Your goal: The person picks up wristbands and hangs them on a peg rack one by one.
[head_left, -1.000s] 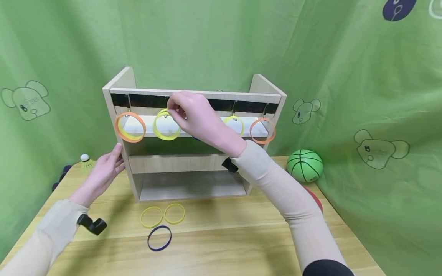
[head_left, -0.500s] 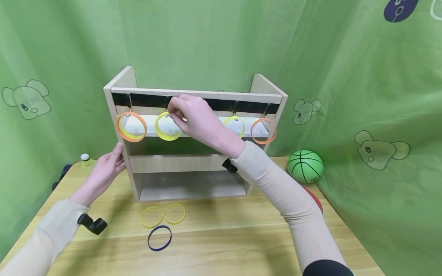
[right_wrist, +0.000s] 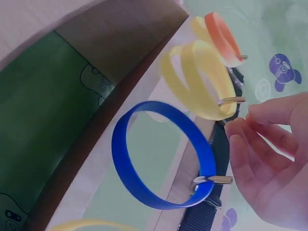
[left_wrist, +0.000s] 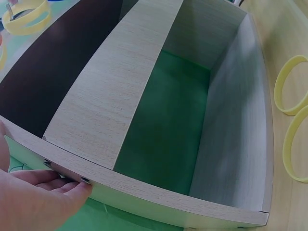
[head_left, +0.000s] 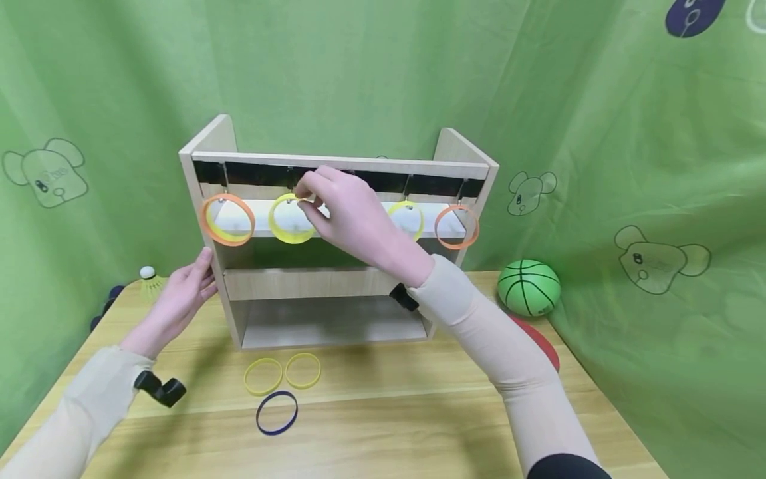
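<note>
Two yellow bands (head_left: 290, 237) hang from the second hook (right_wrist: 233, 100) from the left on the wooden rack (head_left: 311, 286), with the right hand's grip (head_left: 353, 209) just beside them. Its fingers are loosely bent, thumb and forefinger close together near the hook's tip, and the right wrist view suggests they have hold of nothing. The left hand's grip (head_left: 182, 289) rests against the rack's left side, fingers laid on the panel rather than clasping anything, probably to steady it. A blue band (right_wrist: 120, 149) hangs from the neighbouring hook. The step in hand looks like the tail end of hanging a band, at the point of letting go. Three loose bands lie on the worktop (head_left: 383, 426) before the rack: a yellow pair (head_left: 263, 394) and a dark blue band (head_left: 274, 433) nearer the person. The next move probably calls for drawing the right fingers clear without snagging either hung band, then pinching up a loose one.
</note>
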The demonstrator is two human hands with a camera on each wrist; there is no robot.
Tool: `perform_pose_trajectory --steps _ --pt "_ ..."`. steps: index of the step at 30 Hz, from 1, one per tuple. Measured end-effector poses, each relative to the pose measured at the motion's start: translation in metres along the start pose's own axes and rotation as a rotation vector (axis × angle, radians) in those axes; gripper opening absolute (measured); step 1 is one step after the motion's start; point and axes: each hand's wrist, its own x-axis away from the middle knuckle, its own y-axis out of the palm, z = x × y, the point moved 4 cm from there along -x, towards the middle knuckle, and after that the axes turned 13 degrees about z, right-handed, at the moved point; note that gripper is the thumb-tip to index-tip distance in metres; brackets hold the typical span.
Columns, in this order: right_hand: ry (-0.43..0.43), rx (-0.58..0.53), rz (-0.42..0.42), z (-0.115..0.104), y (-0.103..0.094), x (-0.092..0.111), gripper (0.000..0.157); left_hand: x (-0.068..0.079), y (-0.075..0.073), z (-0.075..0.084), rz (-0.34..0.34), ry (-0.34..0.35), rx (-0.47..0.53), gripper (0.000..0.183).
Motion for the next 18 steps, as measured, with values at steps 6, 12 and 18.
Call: perform_pose_trajectory --steps 6,12,18 --pt "-0.068 -0.067 0.091 -0.009 -0.004 0.028 0.004 0.0 0.001 0.0 -0.007 0.01 -0.002 0.091" --pt "-0.028 -0.129 -0.025 -0.016 0.021 0.079 0.004 0.0 0.0 0.001 -0.011 0.021 -0.001 0.09" --pt "0.04 -0.151 -0.216 -0.019 0.07 0.139 0.004 -0.001 0.0 0.001 -0.013 0.019 -0.004 0.09"
